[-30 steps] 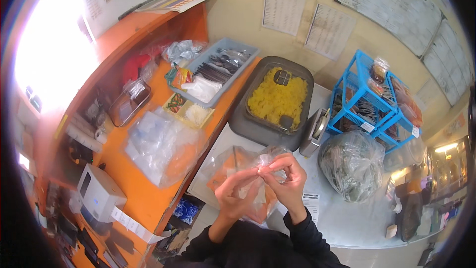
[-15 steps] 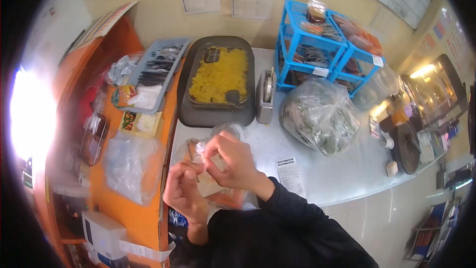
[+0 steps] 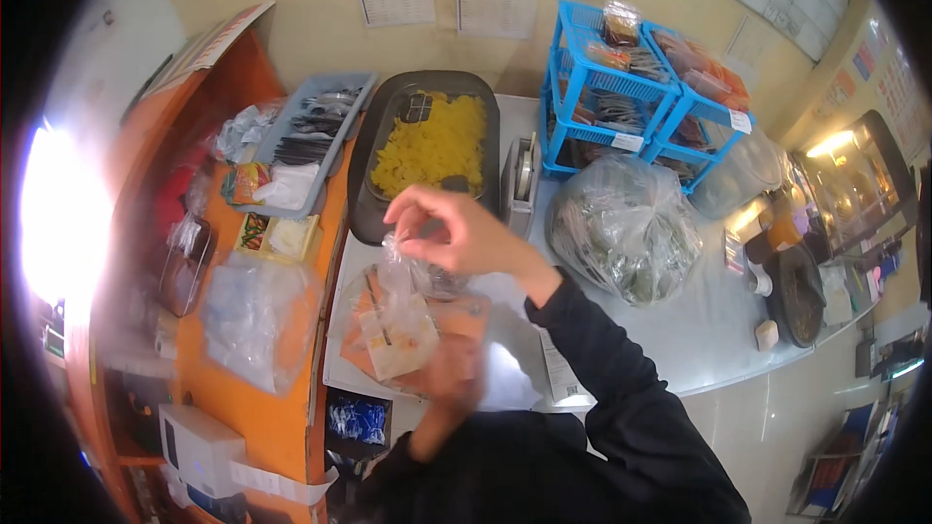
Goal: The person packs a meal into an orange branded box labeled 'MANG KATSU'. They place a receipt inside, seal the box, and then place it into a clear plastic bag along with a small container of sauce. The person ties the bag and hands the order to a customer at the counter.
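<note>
My right hand [image 3: 451,233] is raised at the near edge of the black tray, its fingertips pinched on the gathered top of a small clear plastic bag [image 3: 396,283]. The bag hangs down from the fingers. Below it is a pale cream, flat piece [image 3: 400,342] with small orange spots; whether it is inside the bag or behind it I cannot tell. Under these lie orange-brown sheets [image 3: 466,315] on the metal table. My left hand [image 3: 456,369] is smeared by motion beside the cream piece, close to my body, and its fingers cannot be made out.
Yellow food [image 3: 432,150] fills the black tray [image 3: 361,209] ahead. A grey metal tape dispenser-like box [image 3: 520,184], a big clear bag of greens [image 3: 626,228] and blue racks [image 3: 597,87] of packets stand right. A blue basket [image 3: 335,136] and plastic bags [image 3: 257,325] lie on the orange counter.
My hands were together at the bag's gathered top. The left has dropped down and to the right, away from it; the right has risen slightly, still pinching, and the bag hangs in view.
</note>
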`<state>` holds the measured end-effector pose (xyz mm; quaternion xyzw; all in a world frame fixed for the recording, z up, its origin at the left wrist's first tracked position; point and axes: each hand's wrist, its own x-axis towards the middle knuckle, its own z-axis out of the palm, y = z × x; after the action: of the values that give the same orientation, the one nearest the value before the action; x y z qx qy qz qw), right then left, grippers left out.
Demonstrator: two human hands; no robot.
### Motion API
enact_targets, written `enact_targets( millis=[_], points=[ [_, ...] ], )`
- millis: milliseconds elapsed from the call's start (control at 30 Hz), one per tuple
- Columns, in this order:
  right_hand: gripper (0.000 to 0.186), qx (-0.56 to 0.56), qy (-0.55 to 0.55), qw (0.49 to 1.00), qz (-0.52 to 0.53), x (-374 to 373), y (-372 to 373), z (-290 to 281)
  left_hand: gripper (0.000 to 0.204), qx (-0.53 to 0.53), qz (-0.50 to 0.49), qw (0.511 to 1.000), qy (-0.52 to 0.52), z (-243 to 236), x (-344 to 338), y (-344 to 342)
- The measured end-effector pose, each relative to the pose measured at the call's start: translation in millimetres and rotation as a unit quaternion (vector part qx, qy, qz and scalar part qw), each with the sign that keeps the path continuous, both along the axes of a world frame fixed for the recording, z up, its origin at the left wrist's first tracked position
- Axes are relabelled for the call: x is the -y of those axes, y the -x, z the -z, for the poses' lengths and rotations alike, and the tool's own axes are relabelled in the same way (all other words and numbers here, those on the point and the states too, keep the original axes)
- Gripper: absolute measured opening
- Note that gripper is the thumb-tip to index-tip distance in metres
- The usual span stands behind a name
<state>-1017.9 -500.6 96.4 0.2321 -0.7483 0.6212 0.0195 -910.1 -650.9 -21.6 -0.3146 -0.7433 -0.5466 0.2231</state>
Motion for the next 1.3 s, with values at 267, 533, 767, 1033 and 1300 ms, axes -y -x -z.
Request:
enact_targets(
  millis=[267,533,767,1033,1300],
  points=[
    [0.033,0.082,-0.339,0.751,0.561,-179.1,105.5,116.7,0.053,0.130,0.208,0.916,0.317,95.7,-83.1,-28.1],
    [0.024,0.054,-0.320,0.753,0.572,-187.2,132.2,154.0,0.083,0.160,0.174,0.906,0.351,106.0,-63.7,-27.0],
    [0.020,-0.041,-0.355,0.732,0.580,-182.8,121.8,130.7,0.090,0.157,0.187,0.883,0.401,100.8,-65.4,-22.2],
    [0.022,-0.121,0.235,0.816,0.515,-140.8,-53.8,13.6,0.088,0.135,0.170,0.892,0.397,100.0,-68.3,-23.9],
    [0.039,0.142,-0.040,0.930,0.338,-81.5,-212.1,162.5,0.091,0.136,0.159,0.893,0.398,102.1,-69.8,-27.1]
  ],
)
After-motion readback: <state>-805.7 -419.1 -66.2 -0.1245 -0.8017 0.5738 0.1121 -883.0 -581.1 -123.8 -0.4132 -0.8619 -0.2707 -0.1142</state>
